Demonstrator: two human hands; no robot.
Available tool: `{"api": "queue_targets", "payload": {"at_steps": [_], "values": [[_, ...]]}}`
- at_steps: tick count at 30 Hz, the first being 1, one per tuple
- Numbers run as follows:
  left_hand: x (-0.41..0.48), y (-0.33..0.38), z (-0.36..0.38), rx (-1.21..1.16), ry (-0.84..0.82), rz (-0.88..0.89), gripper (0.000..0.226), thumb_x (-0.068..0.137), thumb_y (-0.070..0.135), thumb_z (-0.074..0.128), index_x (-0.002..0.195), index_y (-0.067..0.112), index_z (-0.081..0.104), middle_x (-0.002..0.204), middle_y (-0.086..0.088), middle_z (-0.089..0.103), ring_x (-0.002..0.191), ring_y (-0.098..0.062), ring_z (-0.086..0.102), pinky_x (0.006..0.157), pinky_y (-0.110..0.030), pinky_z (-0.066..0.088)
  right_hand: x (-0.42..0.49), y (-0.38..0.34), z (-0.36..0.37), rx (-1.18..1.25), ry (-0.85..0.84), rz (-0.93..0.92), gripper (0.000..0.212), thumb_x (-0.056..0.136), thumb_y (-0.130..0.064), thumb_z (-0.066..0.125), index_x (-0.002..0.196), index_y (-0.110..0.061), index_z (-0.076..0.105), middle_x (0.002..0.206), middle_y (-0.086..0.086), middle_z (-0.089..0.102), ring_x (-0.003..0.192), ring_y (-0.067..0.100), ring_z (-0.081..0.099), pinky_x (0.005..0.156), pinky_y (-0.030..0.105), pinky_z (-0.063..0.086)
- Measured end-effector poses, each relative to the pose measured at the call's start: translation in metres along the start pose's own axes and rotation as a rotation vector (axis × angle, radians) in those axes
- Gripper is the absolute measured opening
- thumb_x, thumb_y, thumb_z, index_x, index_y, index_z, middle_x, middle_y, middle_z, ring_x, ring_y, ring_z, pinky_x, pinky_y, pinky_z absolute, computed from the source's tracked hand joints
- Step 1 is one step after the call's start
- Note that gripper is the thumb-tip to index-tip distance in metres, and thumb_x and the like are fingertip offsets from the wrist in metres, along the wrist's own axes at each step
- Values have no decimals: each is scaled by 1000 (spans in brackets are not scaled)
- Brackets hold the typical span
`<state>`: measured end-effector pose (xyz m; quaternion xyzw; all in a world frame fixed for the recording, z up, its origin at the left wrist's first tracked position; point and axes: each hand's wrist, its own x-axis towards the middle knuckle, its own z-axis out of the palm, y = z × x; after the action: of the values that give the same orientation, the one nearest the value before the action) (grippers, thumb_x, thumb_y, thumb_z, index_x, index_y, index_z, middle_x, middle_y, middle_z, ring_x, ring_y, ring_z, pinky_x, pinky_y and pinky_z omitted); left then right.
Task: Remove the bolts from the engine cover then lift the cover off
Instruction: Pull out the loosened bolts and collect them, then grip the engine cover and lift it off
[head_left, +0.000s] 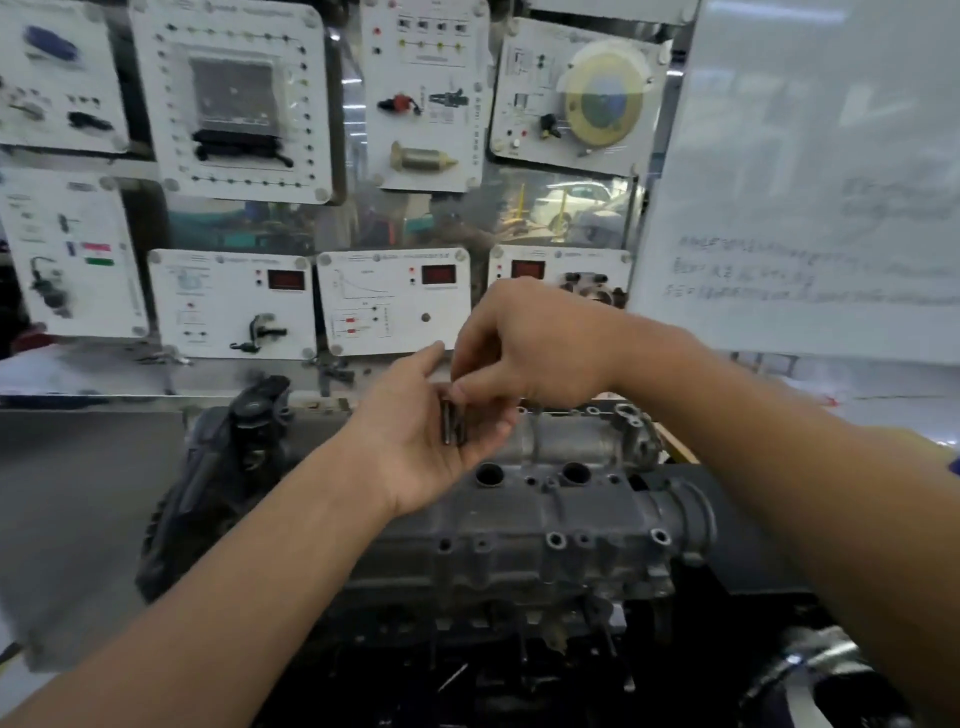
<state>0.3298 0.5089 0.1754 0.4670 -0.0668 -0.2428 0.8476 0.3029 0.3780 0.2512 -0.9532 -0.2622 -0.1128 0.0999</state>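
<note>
Two, perhaps three (blur hides the count), slim dark metal bolts (453, 425) side by side across the upturned left hand (423, 452), shanks straight and smooth, laid along the base of its fingers. Left fingers relaxed and nearly straight, cupping nothing, only bearing the load; thumb raised clear on the far side. Right hand (524, 348) arched over from above, fingertips (467, 391) curled together and pinching the upper ends of the bolts against the left fingers. Just beneath and beyond the left fingertips, the engine cover (545, 525), in place on the block: dull grey cast metal, rough and grimy, ribbed and stepped in shape. Two deep round wells (488, 474) right under the left fingertips, dark inside. Nearer than both sets of fingers, along the cover's front edge, a row of small ringed bolt holes (556, 539), bright at the rims. Left of the left wrist, a black ribbed plastic housing (208, 493). Far beyond the right knuckles, white training panels (392, 301) with rounded corners, plain studs at the corners, dark red digital readouts (439, 274) and small mounted parts; printed labels too small to read. Right of the right forearm, a glossy whiteboard (810, 182) with several lines of faint handwriting, illegible.
</note>
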Motion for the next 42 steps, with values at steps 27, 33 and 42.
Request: {"api": "queue_targets", "payload": {"at_steps": [27, 33, 42], "values": [[97, -421, 392, 841, -731, -547, 35, 105, 33, 39, 95, 6, 60, 64, -10, 68, 63, -24, 66, 60, -32, 56, -524, 275, 57, 334, 415, 1439, 7, 80, -24, 75, 77, -24, 69, 71, 6, 74, 70, 25, 73, 69, 42, 62], [110, -420, 393, 1022, -696, -373, 21, 103, 22, 46, 96, 11, 62, 99, -13, 69, 95, -24, 70, 83, -37, 61, -525, 293, 71, 511, 541, 1498, 8, 85, -17, 76, 84, -11, 70, 72, 13, 75, 57, 16, 70, 58, 31, 61], [115, -417, 384, 1088, -697, -359, 23, 101, 7, 42, 114, 1, 60, 103, -16, 69, 87, -20, 70, 68, -27, 60, -521, 289, 73, 553, 482, 1610, 8, 86, -14, 75, 82, -12, 68, 64, 4, 73, 52, 9, 67, 55, 24, 57]]}}
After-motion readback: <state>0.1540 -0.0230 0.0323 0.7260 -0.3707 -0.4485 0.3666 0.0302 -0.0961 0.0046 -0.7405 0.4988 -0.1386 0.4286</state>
